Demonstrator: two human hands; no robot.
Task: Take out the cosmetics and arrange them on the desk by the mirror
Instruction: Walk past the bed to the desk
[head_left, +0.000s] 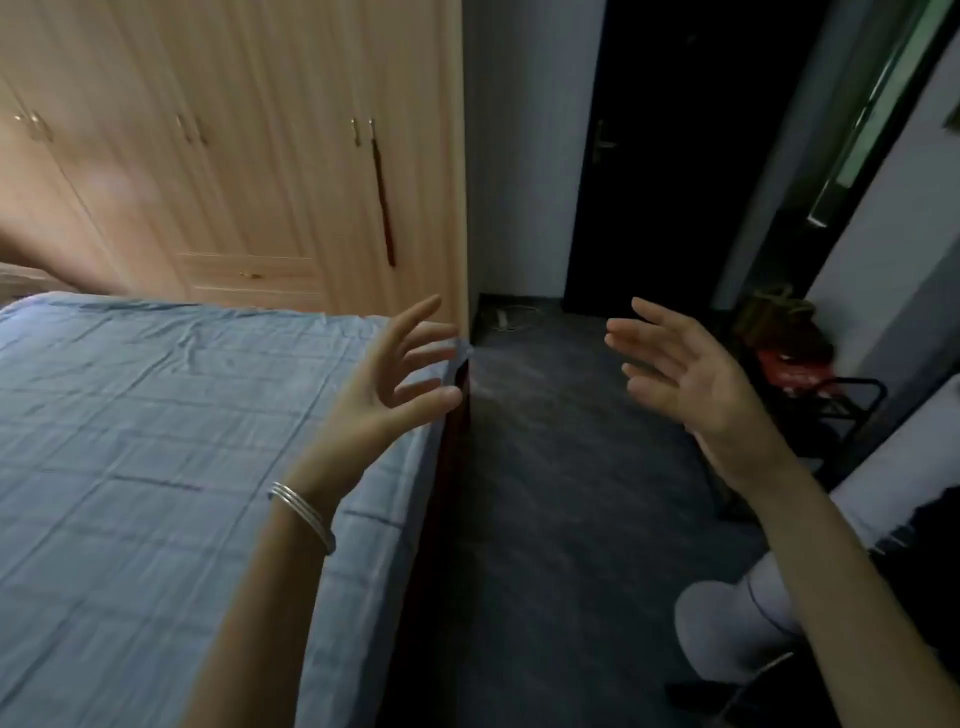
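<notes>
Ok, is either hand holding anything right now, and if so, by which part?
Nothing is held. The left hand and the right hand are both raised in the air, fingers spread, palms facing each other. No cosmetics are in view.

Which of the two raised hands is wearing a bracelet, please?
The left hand, over the blue bed: silver bangles circle its wrist; the right hand is bare.

Bed (130, 441) fills the left side, floor (561, 493) strip to its right. Wardrobe (234, 156) stands behind the bed, along the far left wall. Door (675, 156) at the far end of the floor, right of the wardrobe. Cable (511, 317) on the floor between wardrobe and door. Bags (784, 338) on a rack (852, 410) against the right wall. Left hand (384, 384) raised over the bed's right edge, right hand (685, 374) over the floor, well apart. Bracelet (304, 514) on left wrist.
</notes>
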